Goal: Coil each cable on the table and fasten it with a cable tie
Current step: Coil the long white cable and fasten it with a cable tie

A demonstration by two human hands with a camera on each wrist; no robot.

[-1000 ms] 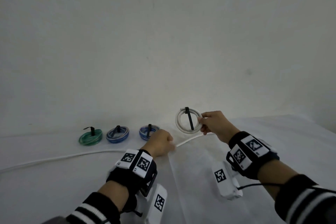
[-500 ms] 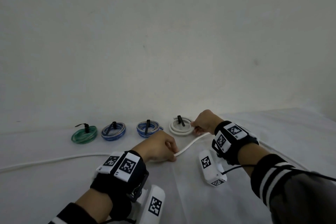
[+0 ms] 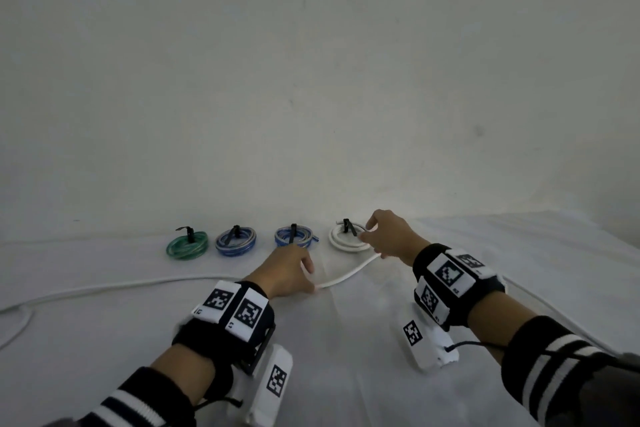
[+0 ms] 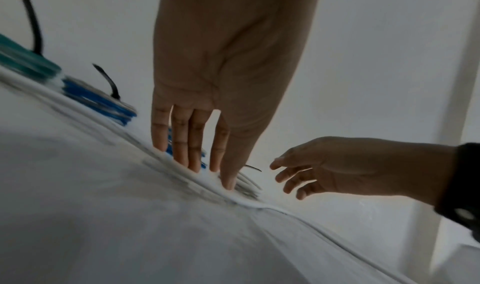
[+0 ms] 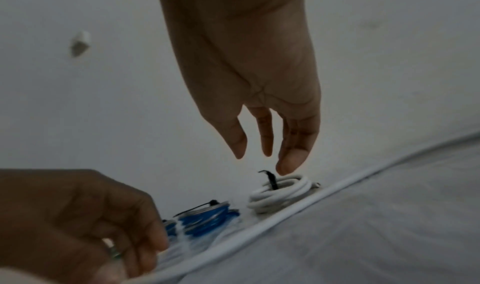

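**Fourth coil set down, last cable in hand**

Since a second ago the white coil [image 3: 349, 238] has come down from the air to the table [image 3: 346, 340] and now lies at the right end of the row, and the right hand [image 3: 389, 236] has let it go. That hand hovers just beside the coil with its fingers [image 5: 265, 132] loosely spread and straightish, holding nothing; the thumb tip hangs close over the coil's black cable tie [image 5: 271, 180], apart from it as far as the right wrist view shows.

The green coil [image 3: 187, 245], a blue coil [image 3: 236, 241] and a second blue coil [image 3: 295, 238] sit in line along the back edge near the wall, each with its tie standing up. Putting finished bundles there likely keeps them out of the working space.

The left hand [image 3: 287, 272] rests on the table with its fingers [image 4: 193, 144] held together, pointing down onto the loose white cable [image 3: 346, 276]; whether they pinch it or only press it I cannot tell. This cable runs uncoiled from the far left of the table to a spot just before the white coil. Holding it there probably readies it for coiling, the one job left.
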